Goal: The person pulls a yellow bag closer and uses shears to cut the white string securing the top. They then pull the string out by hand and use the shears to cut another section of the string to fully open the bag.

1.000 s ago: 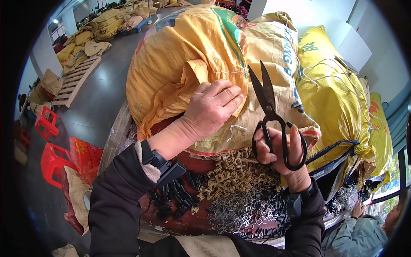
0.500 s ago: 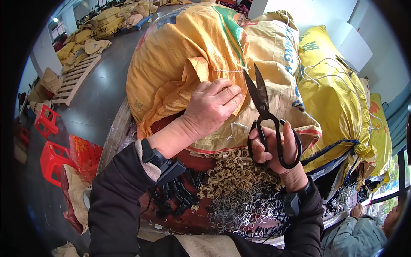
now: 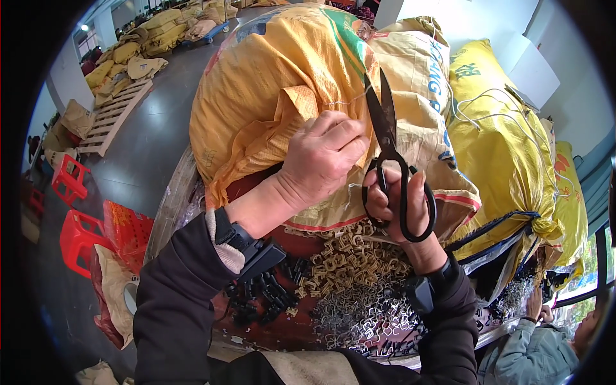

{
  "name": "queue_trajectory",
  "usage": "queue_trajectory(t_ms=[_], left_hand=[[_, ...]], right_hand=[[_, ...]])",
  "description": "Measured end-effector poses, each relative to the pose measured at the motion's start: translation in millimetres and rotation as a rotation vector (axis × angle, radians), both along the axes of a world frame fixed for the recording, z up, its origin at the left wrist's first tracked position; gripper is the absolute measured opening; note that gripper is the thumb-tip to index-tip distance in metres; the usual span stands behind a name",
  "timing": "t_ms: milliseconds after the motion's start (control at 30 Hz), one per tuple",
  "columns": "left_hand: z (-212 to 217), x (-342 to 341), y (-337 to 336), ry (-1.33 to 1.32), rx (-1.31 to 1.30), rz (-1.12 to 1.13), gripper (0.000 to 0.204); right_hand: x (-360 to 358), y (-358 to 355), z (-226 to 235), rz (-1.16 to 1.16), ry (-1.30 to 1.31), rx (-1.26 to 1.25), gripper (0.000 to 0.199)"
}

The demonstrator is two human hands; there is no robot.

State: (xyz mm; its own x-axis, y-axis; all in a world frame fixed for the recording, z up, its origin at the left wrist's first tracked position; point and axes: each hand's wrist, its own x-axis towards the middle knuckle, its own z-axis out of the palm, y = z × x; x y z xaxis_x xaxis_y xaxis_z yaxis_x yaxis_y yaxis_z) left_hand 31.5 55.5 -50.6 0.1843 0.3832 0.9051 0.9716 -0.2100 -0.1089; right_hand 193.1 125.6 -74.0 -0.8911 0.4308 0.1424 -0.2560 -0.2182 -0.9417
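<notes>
A large orange woven sack (image 3: 256, 96) bulges in front of me, with a white thread (image 3: 345, 102) along its folded mouth. My left hand (image 3: 324, 154) is closed on the edge of this sack, its fingertips partly hidden. In my right hand (image 3: 410, 205) is a pair of black-handled scissors (image 3: 385, 128), fingers through the loops. The dark blades point upward, parted a little, beside the sack's right edge and the end of the thread. Whether a blade touches the thread I cannot tell.
Small tan parts (image 3: 350, 260), black parts (image 3: 266, 295) and silver metal pieces (image 3: 359, 314) lie heaped on the reddish table. A beige sack (image 3: 414, 77) and a yellow sack (image 3: 494, 147) stand at right. Red stools (image 3: 77, 240) are at left; another person (image 3: 536, 353) sits lower right.
The scissors and my right hand have moved left and upward, bringing the blades closer alongside the orange sack's edge. My left hand has shifted slightly upward and keeps its hold.
</notes>
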Motion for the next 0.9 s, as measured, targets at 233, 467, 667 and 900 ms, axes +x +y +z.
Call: queue_trajectory(t_ms=[233, 467, 667, 900], left_hand=[[-6.0, 0.2, -7.3, -0.032, -0.061, -0.060, 0.012], [-3.9, -0.8, -11.0, -0.150, -0.009, -0.125, 0.022], [-7.2, 2.0, -13.6, -0.140, -0.057, -0.106, 0.028], [-10.7, 0.1, -14.9, -0.092, -0.096, -0.048, 0.017]], right_hand=[[-23.8, 29.6, 48.6, -0.148, 0.253, -0.252, 0.061], [-24.9, 33.9, 48.0, -0.346, 0.192, 0.054, 0.041], [-40.7, 36.4, 54.8, -0.495, 0.032, 0.386, 0.015], [-61.9, 36.0, 54.4, -0.591, -0.031, 0.502, 0.019]])
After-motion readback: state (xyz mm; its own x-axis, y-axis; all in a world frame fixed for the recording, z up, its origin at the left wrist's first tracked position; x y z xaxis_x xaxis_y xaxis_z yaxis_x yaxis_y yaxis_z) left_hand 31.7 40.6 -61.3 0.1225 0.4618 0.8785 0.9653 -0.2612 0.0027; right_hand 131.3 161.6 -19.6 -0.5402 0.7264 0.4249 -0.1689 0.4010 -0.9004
